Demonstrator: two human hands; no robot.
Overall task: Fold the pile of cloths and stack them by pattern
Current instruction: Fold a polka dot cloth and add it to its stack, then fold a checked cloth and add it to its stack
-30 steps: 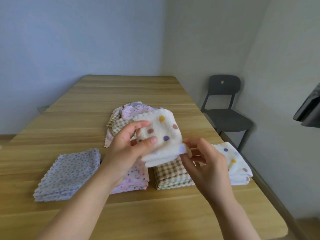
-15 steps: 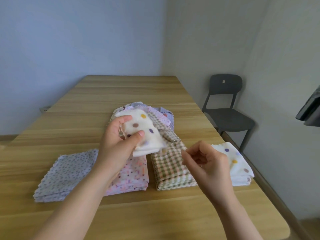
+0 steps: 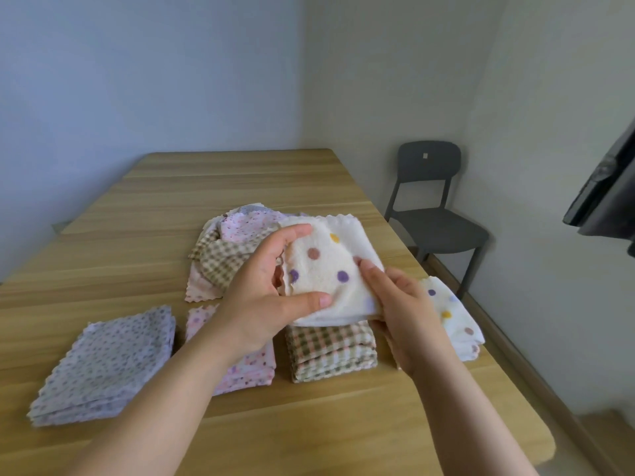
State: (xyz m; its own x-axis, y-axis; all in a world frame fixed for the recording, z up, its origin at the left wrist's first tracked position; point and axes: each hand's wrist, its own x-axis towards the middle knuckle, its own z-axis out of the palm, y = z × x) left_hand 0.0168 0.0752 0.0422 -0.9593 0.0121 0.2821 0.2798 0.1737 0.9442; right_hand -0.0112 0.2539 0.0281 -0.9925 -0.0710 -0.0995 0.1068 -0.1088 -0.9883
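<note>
Wooden desk (image 3: 343, 424) carried four folded stacks nearest the person: a lilac stack (image 3: 106, 362), a pink stack (image 3: 254, 369), a checked stack (image 3: 330, 352) and, far right, a dotted stack (image 3: 453, 317). Above the checked stack, the left hand (image 3: 264, 297) pinched the dotted cloth (image 3: 330, 269) between thumb and fingers while the right hand (image 3: 409, 314) gripped its right edge. The corners probably needed to meet squarely before creasing, and the cloth then belonged on the dotted stack. Beyond lay the unfolded pile (image 3: 233, 249).

Tabletop (image 3: 240, 180) open behind loose pile (image 3: 220, 259); 4 stacks (image 3: 330, 355) crowd front, L-R.
</note>
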